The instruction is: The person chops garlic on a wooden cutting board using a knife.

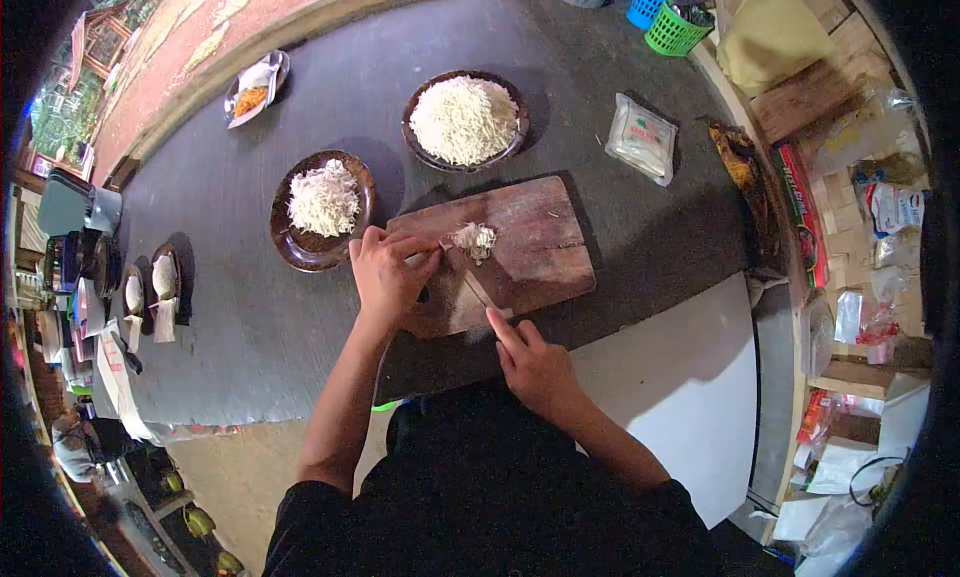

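Nearest the body, over the near side of the counter [230, 327], the right hand [535, 362] was closed round a knife [480, 289], its forefinger reaching along toward the blade. Blade pointed away and leftward, low over the board [540, 227]; contact with the wood could not be resolved. Left hand [393, 272] was above the board's left part, fingers curled, thumb and forefinger tips close together; could not tell whether they pinched a piece.

Small heap [477, 241] of pale bits lay on the board, just beyond the knife tip and just right of the left fingertips, well apart from the right hand.

Progress (judged): cutting was under way. The heap looked mostly reduced to small bits; no large uncut piece was made out. How much cutting was left could not be read.

Past the board, leftward: brown plate [285, 242] bearing pale shreds [323, 197]. Farther, a dark dish [410, 137] piled with whiter strands [465, 120]. Both loads appeared already shredded; neither hand touched them. Packet [641, 140] lay to the right. Farther left, a saucer held orange food [250, 100]. At the far right corner, a green basket [678, 29] stood beside a blue one [645, 4].
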Action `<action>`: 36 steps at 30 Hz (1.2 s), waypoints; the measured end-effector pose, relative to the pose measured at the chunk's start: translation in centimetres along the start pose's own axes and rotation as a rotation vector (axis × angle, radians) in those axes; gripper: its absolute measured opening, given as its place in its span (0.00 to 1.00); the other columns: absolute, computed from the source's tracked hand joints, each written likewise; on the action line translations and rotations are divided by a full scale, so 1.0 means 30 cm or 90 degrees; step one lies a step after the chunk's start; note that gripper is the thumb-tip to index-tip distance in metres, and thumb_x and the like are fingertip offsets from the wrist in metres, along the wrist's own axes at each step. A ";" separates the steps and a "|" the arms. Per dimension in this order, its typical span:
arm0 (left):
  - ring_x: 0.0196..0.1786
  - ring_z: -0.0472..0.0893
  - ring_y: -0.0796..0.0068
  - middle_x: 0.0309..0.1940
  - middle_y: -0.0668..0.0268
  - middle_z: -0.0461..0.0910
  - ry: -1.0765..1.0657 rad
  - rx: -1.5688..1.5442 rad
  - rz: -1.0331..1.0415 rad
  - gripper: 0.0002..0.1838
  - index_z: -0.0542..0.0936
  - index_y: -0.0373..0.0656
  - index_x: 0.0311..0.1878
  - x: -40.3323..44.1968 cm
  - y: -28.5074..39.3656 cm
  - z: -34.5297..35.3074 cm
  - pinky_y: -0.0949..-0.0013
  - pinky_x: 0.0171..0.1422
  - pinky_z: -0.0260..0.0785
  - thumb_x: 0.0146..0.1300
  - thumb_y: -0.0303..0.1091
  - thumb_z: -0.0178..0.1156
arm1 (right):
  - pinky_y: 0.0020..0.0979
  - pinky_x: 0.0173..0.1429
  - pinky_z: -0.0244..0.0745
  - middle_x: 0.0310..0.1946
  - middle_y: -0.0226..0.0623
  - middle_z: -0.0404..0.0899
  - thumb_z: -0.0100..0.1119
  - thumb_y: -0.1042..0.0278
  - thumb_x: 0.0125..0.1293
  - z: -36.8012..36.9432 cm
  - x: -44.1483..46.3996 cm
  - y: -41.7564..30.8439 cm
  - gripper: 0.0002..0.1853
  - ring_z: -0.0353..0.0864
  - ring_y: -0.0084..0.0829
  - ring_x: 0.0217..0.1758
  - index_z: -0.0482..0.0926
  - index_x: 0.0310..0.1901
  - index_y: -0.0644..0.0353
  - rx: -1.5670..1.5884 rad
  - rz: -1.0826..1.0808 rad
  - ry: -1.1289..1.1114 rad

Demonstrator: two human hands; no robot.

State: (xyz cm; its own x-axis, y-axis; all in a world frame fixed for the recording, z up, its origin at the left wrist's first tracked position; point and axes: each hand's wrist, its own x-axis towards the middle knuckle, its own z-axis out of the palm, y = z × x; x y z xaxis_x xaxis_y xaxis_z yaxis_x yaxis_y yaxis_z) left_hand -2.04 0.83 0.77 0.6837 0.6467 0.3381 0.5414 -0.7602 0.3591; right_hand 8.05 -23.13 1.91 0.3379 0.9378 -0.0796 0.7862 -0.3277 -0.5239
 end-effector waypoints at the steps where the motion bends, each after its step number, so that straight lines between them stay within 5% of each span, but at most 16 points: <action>1: 0.43 0.76 0.70 0.39 0.81 0.89 -0.004 -0.002 0.001 0.07 0.92 0.58 0.35 0.000 0.001 -0.002 0.62 0.53 0.63 0.52 0.43 0.75 | 0.45 0.32 0.81 0.37 0.42 0.73 0.56 0.64 0.75 0.001 0.008 -0.003 0.30 0.82 0.45 0.29 0.64 0.77 0.48 -0.006 0.007 -0.009; 8: 0.43 0.77 0.70 0.39 0.81 0.90 -0.012 -0.008 -0.007 0.06 0.91 0.59 0.35 0.003 0.004 -0.007 0.62 0.53 0.63 0.53 0.43 0.75 | 0.52 0.32 0.83 0.43 0.50 0.77 0.55 0.62 0.73 0.026 0.027 0.007 0.34 0.83 0.55 0.29 0.58 0.79 0.43 0.037 0.009 -0.002; 14: 0.43 0.77 0.70 0.38 0.81 0.90 -0.011 -0.003 -0.017 0.06 0.92 0.59 0.34 0.000 0.004 -0.004 0.62 0.52 0.64 0.54 0.45 0.75 | 0.44 0.33 0.81 0.39 0.43 0.74 0.56 0.66 0.74 0.014 -0.036 0.038 0.31 0.81 0.45 0.30 0.64 0.77 0.48 0.026 0.019 0.035; 36: 0.43 0.77 0.70 0.39 0.81 0.89 0.005 0.015 0.005 0.06 0.91 0.59 0.34 -0.002 0.002 0.001 0.61 0.52 0.64 0.52 0.44 0.74 | 0.48 0.33 0.81 0.38 0.43 0.73 0.57 0.64 0.74 0.015 0.023 -0.008 0.32 0.82 0.47 0.28 0.62 0.78 0.47 -0.009 0.007 0.008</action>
State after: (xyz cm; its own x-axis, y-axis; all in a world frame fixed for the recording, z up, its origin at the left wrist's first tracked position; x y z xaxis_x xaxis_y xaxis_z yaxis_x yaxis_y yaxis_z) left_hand -2.02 0.75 0.75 0.6844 0.6411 0.3472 0.5476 -0.7664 0.3356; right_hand 7.87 -22.37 1.59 0.3527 0.9328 -0.0737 0.7895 -0.3389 -0.5116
